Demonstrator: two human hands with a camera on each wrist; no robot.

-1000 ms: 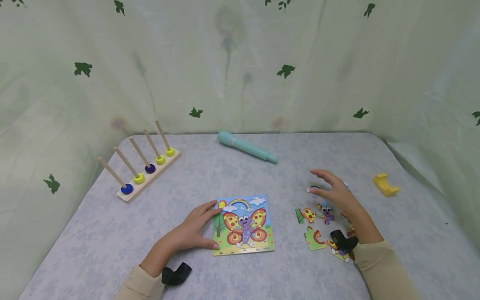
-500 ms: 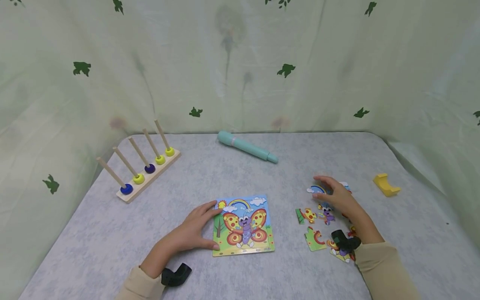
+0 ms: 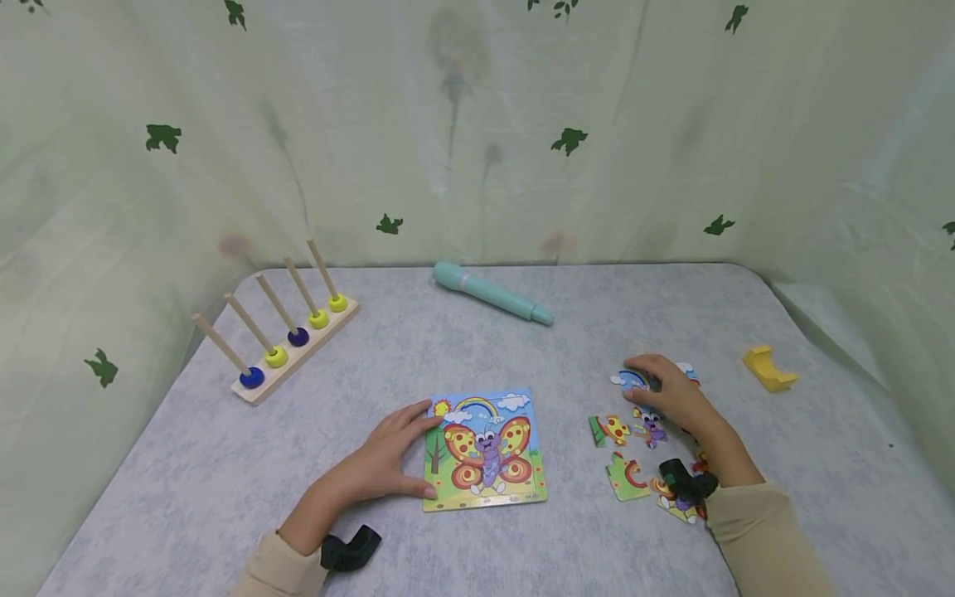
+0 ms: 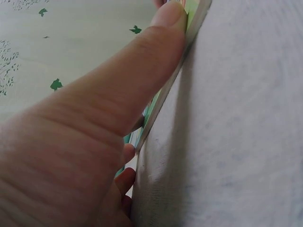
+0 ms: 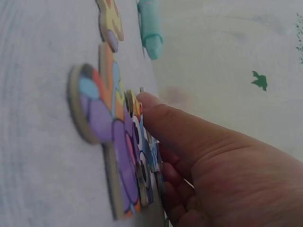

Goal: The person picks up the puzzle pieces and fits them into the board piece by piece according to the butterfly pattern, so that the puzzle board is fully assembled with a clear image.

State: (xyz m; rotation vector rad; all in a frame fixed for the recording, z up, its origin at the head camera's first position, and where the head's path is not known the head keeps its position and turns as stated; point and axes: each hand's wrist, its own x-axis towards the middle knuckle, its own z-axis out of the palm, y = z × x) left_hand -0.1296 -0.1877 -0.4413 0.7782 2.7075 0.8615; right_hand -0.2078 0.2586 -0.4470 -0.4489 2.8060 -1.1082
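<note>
In the head view, a square butterfly puzzle board [image 3: 488, 452] lies flat on the table. My left hand [image 3: 380, 452] rests at its left side, thumb on the lower left corner and fingertips by the upper left. The left wrist view shows the thumb [image 4: 142, 66] pressing the board's edge. My right hand [image 3: 671, 391] is over loose pieces, its thumb and forefinger at either side of a rainbow puzzle piece [image 3: 631, 379]. Below that lie a butterfly-head piece [image 3: 652, 425], a spotted wing piece [image 3: 612, 429] and a green piece [image 3: 627, 478]. The right forearm partly hides more pieces.
A wooden peg stand [image 3: 298, 352] with blue and yellow beads stands at the left. A teal microphone-shaped stick [image 3: 492, 294] lies at the back. A yellow curved block [image 3: 768, 369] sits on the right. Pale curtain [image 3: 477, 166] encloses the table.
My right hand has come down onto the rainbow puzzle piece, and its thumb and forefinger have drawn closer together. My left hand stays on the board.
</note>
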